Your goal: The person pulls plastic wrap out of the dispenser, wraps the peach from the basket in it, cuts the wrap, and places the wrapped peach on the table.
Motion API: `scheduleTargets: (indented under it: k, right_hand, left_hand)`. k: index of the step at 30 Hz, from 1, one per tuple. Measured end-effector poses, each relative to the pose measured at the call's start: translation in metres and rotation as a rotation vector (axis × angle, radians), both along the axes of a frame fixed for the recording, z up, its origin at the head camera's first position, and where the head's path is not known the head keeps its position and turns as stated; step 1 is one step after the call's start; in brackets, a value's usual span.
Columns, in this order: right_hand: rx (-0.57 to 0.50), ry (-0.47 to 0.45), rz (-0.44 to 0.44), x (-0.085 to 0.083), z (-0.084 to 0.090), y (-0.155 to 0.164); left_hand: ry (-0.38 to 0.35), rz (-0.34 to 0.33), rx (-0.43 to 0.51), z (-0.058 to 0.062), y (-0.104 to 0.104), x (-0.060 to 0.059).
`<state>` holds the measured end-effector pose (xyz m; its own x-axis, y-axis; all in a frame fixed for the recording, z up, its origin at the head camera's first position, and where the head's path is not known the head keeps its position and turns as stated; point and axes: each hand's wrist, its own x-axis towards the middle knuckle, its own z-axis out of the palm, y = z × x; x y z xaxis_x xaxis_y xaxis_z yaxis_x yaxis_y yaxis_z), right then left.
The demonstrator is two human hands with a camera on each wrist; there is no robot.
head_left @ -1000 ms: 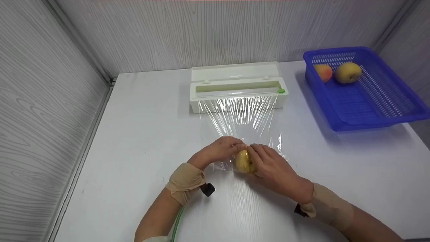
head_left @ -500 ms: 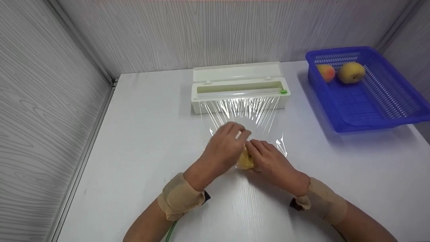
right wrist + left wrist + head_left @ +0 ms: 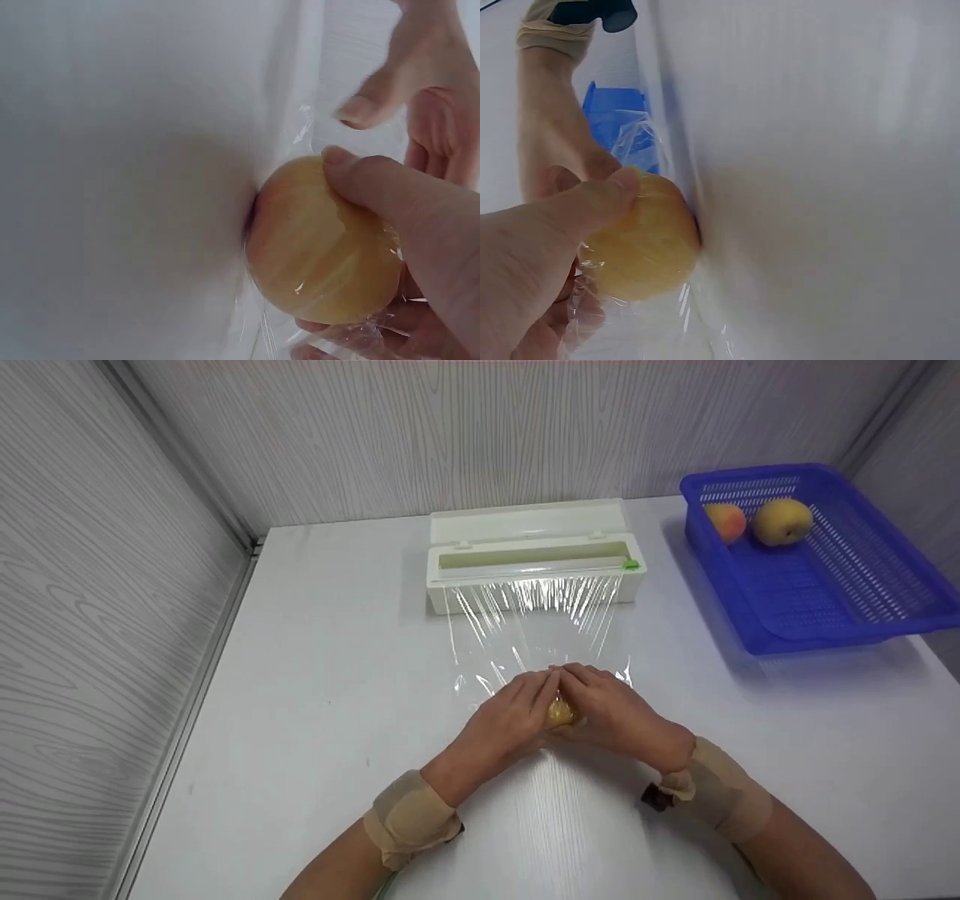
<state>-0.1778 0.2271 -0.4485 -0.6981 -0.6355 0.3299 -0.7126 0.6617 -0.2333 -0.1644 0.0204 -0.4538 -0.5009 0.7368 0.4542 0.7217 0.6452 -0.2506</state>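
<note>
A yellow fruit (image 3: 561, 712) lies on the white table, covered in clear cling film (image 3: 536, 619) that runs back to the white dispenser box (image 3: 532, 559). My left hand (image 3: 516, 716) cups the fruit from the left and my right hand (image 3: 611, 711) from the right, fingertips meeting over it, so little of it shows from the head. In the left wrist view my thumb (image 3: 592, 206) presses the wrapped fruit (image 3: 645, 251). The right wrist view shows my right thumb (image 3: 382, 187) on the fruit (image 3: 322, 247), with crinkled film beneath it.
A blue plastic basket (image 3: 847, 607) stands at the back right with two fruits, a peach-coloured one (image 3: 726, 521) and a yellow one (image 3: 782, 521). The dispenser's lid is open at the back. Grey panel walls close in the table's left and far sides.
My left hand came back from over the stretched film and settled on the fruit's left side. Both hands now cover the fruit more fully; the film is drawn closer round it.
</note>
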Motion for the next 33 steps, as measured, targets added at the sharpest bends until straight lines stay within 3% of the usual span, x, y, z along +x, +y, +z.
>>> scheduleTargets:
  k: [3,6,12,15,17,22,26,29,33]
  right_hand:
    - [-0.047,-0.091,-0.003,-0.007,0.001,0.003]
    - [-0.089,-0.189,0.006,-0.016,0.001,0.004]
    - [-0.125,-0.351,-0.003,-0.030,0.000,0.002]
    - [-0.140,-0.392,-0.038,-0.030,-0.001,0.004]
    - [-0.163,-0.377,-0.057,-0.030,-0.002,0.005]
    - [-0.232,-0.135,-0.024,-0.026,-0.006,0.009]
    - [-0.218,0.013,0.037,-0.025,-0.011,0.011]
    - [-0.197,0.006,0.048,-0.027,-0.014,0.011]
    - [-0.216,-0.072,0.029,-0.033,-0.012,0.012]
  left_hand:
    - [0.107,0.045,-0.033,-0.007,0.003,-0.006]
    - [0.161,0.071,-0.021,-0.013,0.004,-0.013]
    - [0.131,0.116,-0.048,-0.007,0.006,-0.024]
    - [0.055,0.112,-0.080,0.001,0.007,-0.030]
    - [-0.038,0.109,-0.095,0.006,0.008,-0.034]
    - [-0.292,0.108,-0.116,0.019,0.012,-0.045]
    - [-0.412,0.089,-0.084,0.021,0.010,-0.054]
    - [-0.477,0.049,-0.008,0.020,0.005,-0.061]
    - [-0.559,0.003,0.075,0.017,-0.002,-0.067]
